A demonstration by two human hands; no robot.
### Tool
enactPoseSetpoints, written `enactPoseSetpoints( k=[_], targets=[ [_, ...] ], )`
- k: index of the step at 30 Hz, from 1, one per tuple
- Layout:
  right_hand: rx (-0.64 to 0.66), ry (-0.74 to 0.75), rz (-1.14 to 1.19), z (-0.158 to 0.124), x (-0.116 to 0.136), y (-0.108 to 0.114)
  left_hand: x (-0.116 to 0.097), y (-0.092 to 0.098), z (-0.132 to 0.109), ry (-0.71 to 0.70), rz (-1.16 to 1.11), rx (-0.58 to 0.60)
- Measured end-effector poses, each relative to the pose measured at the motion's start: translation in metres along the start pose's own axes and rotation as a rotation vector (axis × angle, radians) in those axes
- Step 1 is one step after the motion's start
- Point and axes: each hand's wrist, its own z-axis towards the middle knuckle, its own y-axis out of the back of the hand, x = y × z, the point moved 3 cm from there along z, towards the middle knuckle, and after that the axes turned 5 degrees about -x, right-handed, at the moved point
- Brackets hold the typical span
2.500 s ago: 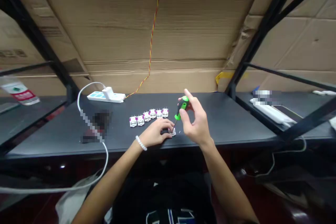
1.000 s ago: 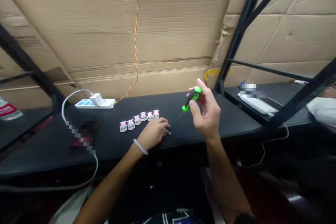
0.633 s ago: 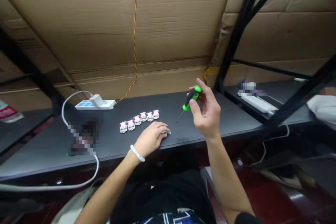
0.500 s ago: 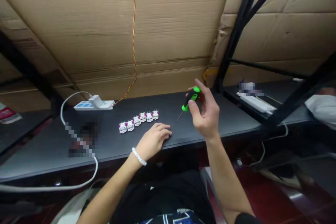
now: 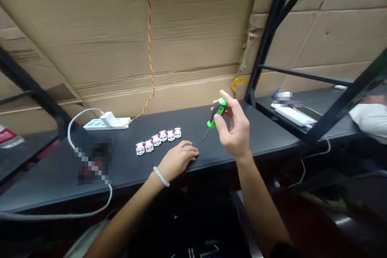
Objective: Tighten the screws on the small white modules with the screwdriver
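A screwdriver (image 5: 218, 109) with a black and green handle is gripped in my right hand (image 5: 237, 131), raised over the table. Its thin shaft slants down to the left, and the tip hangs close to the black tabletop (image 5: 169, 161). My left hand (image 5: 179, 158), with a white bracelet at the wrist, lies palm down near the table's front edge, its fingers loosely bent and slightly apart. What is under that palm is hidden. Up and left of this hand, several small white and purple parts (image 5: 156, 140) form a slanting row.
At the back left stands a white power strip (image 5: 123, 123) with a charger plug (image 5: 108, 119). Its white cable (image 5: 109, 199) loops over the front edge. A blurred-out dark item (image 5: 98, 161) lies at the left. Black rack posts (image 5: 262, 54) flank the table before a cardboard wall (image 5: 193, 28).
The camera view has tilted slightly. My right hand still grips the screwdriver in nearly the same pose, and my left hand stays resting on the table. The row of parts is unchanged.
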Motion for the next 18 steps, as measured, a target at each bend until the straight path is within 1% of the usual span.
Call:
enactPoseSetpoints(
  k=[3,7,10,11,14,18],
  targets=[
    [0.003,-0.003,-0.003,0.0,0.0,0.001,0.008,0.001,0.011,-0.005,-0.02,0.041],
    [0.005,0.003,-0.012,0.001,0.0,0.001,0.024,-0.001,0.032,-0.029,-0.034,0.062],
    [-0.005,0.003,-0.015,0.002,-0.001,0.002,0.036,-0.007,0.052,-0.056,-0.039,0.097],
    [-0.004,0.0,-0.013,0.002,-0.002,0.002,0.04,-0.009,0.06,-0.042,-0.024,0.086],
    [0.001,-0.001,-0.005,0.002,-0.004,0.003,0.051,-0.016,0.081,-0.037,0.005,0.101],
    [-0.004,0.003,-0.022,0.002,-0.004,0.004,0.062,-0.023,0.1,-0.045,0.006,0.097]
  ],
)
